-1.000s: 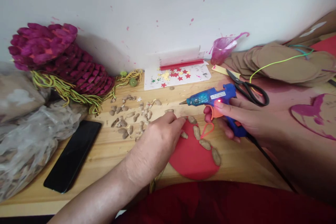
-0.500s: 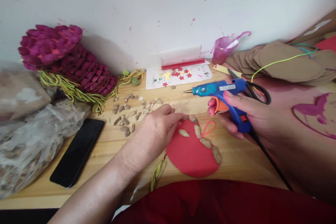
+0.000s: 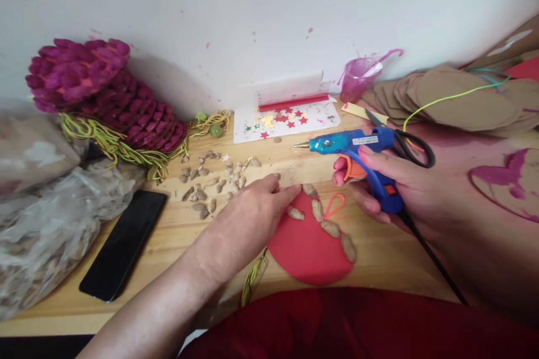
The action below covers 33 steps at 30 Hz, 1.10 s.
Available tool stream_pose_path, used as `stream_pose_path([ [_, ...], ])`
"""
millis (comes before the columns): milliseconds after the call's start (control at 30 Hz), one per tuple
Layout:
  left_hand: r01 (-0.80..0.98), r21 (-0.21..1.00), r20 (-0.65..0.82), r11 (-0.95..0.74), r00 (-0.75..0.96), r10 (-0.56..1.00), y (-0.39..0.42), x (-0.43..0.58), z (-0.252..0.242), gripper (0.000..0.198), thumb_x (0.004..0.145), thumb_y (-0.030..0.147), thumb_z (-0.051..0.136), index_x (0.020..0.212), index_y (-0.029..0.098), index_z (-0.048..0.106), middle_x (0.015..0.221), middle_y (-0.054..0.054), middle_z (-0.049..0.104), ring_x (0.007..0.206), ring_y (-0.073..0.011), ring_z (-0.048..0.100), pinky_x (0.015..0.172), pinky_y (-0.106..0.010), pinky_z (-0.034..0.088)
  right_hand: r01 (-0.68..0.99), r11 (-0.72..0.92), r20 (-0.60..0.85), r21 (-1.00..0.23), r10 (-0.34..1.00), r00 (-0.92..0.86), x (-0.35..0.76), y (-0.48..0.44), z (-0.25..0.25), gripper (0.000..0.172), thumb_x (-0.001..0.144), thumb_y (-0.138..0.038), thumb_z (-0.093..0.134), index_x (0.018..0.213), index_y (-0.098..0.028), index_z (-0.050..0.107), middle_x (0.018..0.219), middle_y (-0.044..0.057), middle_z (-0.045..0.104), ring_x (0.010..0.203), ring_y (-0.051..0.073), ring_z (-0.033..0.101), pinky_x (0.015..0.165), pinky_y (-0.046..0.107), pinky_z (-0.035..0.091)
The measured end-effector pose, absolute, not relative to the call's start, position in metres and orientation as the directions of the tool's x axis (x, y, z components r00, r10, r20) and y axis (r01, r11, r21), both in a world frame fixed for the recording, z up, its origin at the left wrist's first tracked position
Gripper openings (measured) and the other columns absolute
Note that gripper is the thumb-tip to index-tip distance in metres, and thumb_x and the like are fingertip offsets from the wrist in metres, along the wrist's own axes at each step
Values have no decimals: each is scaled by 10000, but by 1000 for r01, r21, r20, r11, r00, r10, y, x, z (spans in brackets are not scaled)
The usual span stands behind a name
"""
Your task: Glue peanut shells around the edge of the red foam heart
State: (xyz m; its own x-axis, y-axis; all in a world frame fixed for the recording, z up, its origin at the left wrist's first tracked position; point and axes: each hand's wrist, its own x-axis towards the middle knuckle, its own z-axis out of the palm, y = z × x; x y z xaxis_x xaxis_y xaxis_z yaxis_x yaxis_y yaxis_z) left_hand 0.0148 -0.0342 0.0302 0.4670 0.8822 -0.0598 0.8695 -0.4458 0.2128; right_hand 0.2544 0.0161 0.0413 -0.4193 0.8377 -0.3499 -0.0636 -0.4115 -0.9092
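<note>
On the table lies a red heart-shaped card, several peanuts along its right and upper edge and another peanut on its face. My left hand is at the card's upper left edge, fingers closed and pressing down on a peanut that they now cover. An orange loop sticks out at the right of the card, and a yellow-green tassel hangs at its left. Held above the table, a blue glue gun is gripped in my right hand, its metal nozzle pointing left.
Loose peanuts lie left of the card, beyond a black phone and plastic bag. Pink-painted pieces are stacked at the wall. Star stickers, a pink cup, scissors and brown cardboard shapes stand farther back.
My left hand has shifted slightly to the right, its fingers covering the peanut at the card's edge that showed before. The glue gun and my right hand have hardly moved.
</note>
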Motion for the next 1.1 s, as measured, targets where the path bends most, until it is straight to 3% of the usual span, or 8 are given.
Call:
stream_pose_path([
  [267,867,237,-117,-439,474,873,-34,14,34,385,1016,193,458,1362,303,588,1004,-48,619,820,-189,662,766,-316,542,-133,-456,-366,-880,829,-423,254,17,37,270,934,-481,587,816,-244,638,542,-11,630,315,84,438,260,139,301],
  [400,856,269,-101,-442,482,870,-34,15,32,417,1002,158,455,1376,285,591,1035,-67,646,860,-203,681,796,-330,548,-154,-452,-352,-879,832,-429,251,13,35,299,942,-497,569,833,-231,650,492,-25,563,320,91,437,262,142,295],
  [500,832,300,-68,-467,507,860,-30,11,31,450,983,124,463,1374,291,607,1015,-63,683,846,-195,696,788,-318,545,-222,-439,-331,-871,857,-394,249,10,33,256,925,-479,608,888,-231,654,676,13,678,378,102,500,290,172,361],
  [700,871,338,135,-358,331,934,-18,-8,49,239,969,234,546,1030,205,775,887,-57,763,795,-183,690,728,-283,495,-259,-474,-355,-841,847,-396,246,4,29,273,938,-497,570,941,-239,658,771,41,726,452,148,604,371,227,442],
  [800,955,206,-9,-213,219,976,-13,-17,63,325,965,341,553,763,184,753,729,-51,733,662,-178,636,614,-284,418,-258,-493,-375,-831,838,-396,244,0,29,280,938,-496,562,927,-236,667,727,37,718,465,163,631,413,245,489],
  [900,988,75,-112,-132,140,984,-9,-24,69,407,976,389,498,728,180,745,726,-73,732,671,-198,631,597,-300,375,-252,-547,-415,-798,803,-427,241,-5,29,300,928,-496,569,863,-221,668,712,48,716,495,170,641,454,259,525],
  [1000,984,108,-154,-140,156,976,-8,-31,69,284,921,222,506,887,210,788,861,-57,777,802,-209,673,662,-298,399,-244,-608,-463,-755,759,-457,239,-8,27,307,917,-502,579,873,-217,686,711,62,715,510,174,635,450,252,520],
  [1100,960,197,-238,-200,244,940,-10,-34,67,251,821,156,581,922,242,793,865,-21,781,784,-190,669,661,-284,403,-262,-636,-482,-726,741,-468,239,-11,26,279,892,-495,611,893,-231,702,703,59,701,537,181,639,495,264,555],
])
